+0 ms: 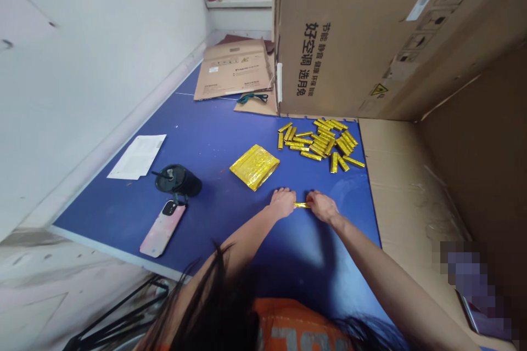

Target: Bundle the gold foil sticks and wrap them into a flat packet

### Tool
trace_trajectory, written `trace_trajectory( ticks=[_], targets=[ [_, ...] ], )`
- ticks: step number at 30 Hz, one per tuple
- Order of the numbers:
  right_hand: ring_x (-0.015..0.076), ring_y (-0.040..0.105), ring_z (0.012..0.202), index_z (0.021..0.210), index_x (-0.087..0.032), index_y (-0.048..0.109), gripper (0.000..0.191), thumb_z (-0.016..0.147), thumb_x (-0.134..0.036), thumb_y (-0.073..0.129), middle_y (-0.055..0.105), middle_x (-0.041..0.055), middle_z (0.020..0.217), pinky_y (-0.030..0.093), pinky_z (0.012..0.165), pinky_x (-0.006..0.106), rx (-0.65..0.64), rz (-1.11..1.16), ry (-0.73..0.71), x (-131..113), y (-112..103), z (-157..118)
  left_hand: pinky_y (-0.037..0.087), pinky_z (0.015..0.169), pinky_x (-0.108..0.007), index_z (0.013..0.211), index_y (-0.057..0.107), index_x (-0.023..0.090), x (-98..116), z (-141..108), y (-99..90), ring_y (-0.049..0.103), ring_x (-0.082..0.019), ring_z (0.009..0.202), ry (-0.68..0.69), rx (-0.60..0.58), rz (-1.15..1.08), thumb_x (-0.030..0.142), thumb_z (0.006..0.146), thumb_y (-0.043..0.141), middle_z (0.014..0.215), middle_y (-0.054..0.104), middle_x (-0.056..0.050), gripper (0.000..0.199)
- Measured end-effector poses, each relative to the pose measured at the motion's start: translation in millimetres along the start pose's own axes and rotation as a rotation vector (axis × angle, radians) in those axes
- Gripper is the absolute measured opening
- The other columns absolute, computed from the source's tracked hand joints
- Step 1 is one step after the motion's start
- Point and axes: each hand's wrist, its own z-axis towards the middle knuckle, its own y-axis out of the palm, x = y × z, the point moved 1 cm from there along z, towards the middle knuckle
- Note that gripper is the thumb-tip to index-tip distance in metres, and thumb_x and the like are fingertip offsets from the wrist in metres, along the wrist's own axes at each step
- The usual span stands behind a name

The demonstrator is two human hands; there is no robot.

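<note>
Between my two hands a narrow strip of folded gold foil (302, 205) is stretched, low over the blue tabletop. My left hand (283, 202) is closed on its left end, and my right hand (322, 206) grips the right end. The fingertips are partly hidden behind the knuckles. Just beyond my left hand lies a stack of flat gold foil sheets (254, 166). Farther off, to the right, several folded gold foil strips (325, 141) are heaped loosely.
At the left are a dark tumbler with a straw (181, 180), a pink phone (163, 228) and white paper (138, 156). Flattened cardboard (234, 74) and dark green glasses-like straps (252, 98) lie at the back. A large carton wall (349, 38) borders the far right.
</note>
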Motion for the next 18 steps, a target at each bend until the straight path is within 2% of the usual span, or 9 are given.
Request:
trace_trajectory(
  ticks=[5,9,13,18],
  targets=[
    [0.0143,0.053,0.077,0.08,-0.022,0.058,0.014,0.074,-0.034,0.053,0.057,0.0016,0.086,0.032,0.062,0.023,-0.01,0.086,-0.037,-2,-1,-12,0.042,0.082,-0.041,0.101,0.054,0.014,-1,-1,2.3,0.052,-0.02,0.096,-0.015,-0.056,-0.1,0.03,0.082,0.051,0.104,0.054,-0.007,0.025],
    [0.0146,0.053,0.076,0.075,-0.022,0.058,0.01,0.073,-0.03,0.054,0.058,0.0009,0.079,0.031,0.061,0.023,-0.012,0.193,-0.023,-2,2,-23,0.046,0.075,-0.036,0.103,0.053,0.014,-8,0,3.9,0.055,-0.017,0.088,-0.023,-0.11,-0.268,0.03,0.084,0.048,0.102,0.055,-0.007,0.025],
    [0.0122,0.053,0.06,0.069,-0.021,0.057,0.017,0.074,-0.036,0.052,0.058,-0.0019,0.06,0.032,0.054,0.023,-0.063,0.384,0.014,-2,12,-28,0.046,0.071,-0.031,0.088,0.059,0.012,-14,1,7.4,0.057,-0.013,0.077,-0.039,-0.096,-0.484,0.023,0.08,0.054,0.085,0.06,-0.003,0.014],
    [0.0088,0.049,0.044,0.067,-0.018,0.051,0.023,0.074,-0.04,0.049,0.056,-0.0028,0.05,0.035,0.044,0.02,-0.143,0.682,0.045,-4,28,-32,0.044,0.057,-0.021,0.079,0.061,0.013,-16,-8,14.3,0.056,-0.01,0.057,-0.101,-0.079,-0.76,0.013,0.072,0.055,0.058,0.059,0.002,0.009]
  ],
)
